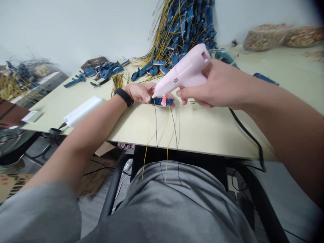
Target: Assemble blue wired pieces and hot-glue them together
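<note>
Yellow wires and blue pieces lie in a tangled pile (22, 76) at the far left. Next, a white power strip (83, 109) rests on the pale table (202, 131), near its front edge. Behind it are loose blue pieces (107, 70), with a pair of cutters (99, 83) just beside them. A black band (124, 97) circles the left wrist. The left hand (140, 91) pinches a small blue strip (159, 101) between thumb and fingers, above the table near its front edge; yellow and black wires (156, 128) hang from the strip over that edge, and a pink part (164, 100) shows at its middle. Over the strip's left end points the nozzle of a pale pink glue gun (181, 72); whether it touches, I cannot tell. Behind the gun rises a tall heap of blue pieces (189, 23) and wires. The right hand (217, 84) is wrapped around the gun's handle. Beyond its forearm lies another blue piece (265, 78), with clear bags (263, 37) of beige bits farther back.
</note>
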The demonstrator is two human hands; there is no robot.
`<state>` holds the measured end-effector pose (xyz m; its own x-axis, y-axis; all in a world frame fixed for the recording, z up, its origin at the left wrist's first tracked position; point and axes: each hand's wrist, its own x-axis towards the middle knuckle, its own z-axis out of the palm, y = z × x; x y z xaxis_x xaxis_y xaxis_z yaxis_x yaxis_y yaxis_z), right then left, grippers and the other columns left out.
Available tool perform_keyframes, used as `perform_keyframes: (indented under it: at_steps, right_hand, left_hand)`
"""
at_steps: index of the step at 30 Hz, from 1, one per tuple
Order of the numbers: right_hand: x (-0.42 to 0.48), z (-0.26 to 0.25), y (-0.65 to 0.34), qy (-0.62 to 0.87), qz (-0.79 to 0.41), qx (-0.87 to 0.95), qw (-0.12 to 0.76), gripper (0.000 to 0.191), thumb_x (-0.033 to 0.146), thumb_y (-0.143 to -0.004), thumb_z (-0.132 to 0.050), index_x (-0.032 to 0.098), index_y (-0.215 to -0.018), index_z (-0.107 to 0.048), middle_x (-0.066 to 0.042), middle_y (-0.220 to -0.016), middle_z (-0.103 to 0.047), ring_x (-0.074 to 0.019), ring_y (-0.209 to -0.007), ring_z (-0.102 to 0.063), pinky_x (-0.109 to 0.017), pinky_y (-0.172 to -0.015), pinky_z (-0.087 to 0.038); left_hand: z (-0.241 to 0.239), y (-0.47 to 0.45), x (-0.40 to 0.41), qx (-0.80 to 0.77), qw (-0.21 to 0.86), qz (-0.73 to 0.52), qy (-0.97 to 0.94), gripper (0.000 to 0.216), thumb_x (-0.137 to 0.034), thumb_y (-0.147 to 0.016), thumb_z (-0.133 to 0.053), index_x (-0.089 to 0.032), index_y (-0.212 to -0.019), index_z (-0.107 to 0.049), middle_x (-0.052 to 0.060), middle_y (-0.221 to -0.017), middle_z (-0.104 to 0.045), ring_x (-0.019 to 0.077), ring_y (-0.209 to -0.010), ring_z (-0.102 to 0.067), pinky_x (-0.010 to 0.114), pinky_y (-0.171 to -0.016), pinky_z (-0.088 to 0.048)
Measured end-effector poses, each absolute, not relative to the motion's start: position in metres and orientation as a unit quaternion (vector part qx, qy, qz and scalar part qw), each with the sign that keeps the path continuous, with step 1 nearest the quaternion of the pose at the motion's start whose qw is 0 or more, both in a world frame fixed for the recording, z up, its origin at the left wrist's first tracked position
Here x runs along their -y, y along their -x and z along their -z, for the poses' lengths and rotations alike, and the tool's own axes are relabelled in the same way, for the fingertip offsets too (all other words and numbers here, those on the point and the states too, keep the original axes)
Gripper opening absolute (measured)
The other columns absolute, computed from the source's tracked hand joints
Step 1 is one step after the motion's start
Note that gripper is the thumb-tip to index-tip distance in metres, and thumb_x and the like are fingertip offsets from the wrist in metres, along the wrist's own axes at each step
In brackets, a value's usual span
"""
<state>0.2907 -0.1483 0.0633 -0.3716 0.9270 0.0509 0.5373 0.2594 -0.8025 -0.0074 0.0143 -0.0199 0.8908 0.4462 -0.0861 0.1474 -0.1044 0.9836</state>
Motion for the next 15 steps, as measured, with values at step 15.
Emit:
perform_keyframes:
  at_steps: [15]
  right_hand:
    - [0.1462,-0.0641,-0.2873,0.479,-0.374,0.748,0.268,0.026,0.039,-0.094,-0.105,0.033,-0.08,-0.083,0.001,-0.064,-0.063,-0.0181,-0.055,-0.052,-0.035,-0.054,-0.038]
  left_hand:
    - [0.0212,0.0083,-0.0155,-0.203,0.634,-0.105,-0.739,0.103,-0.064,-0.036,-0.122,-0.024,-0.128,-0.097,0.023,-0.14,-0.096,0.0513,-0.143,-0.09,0.059,-0.131,-0.067]
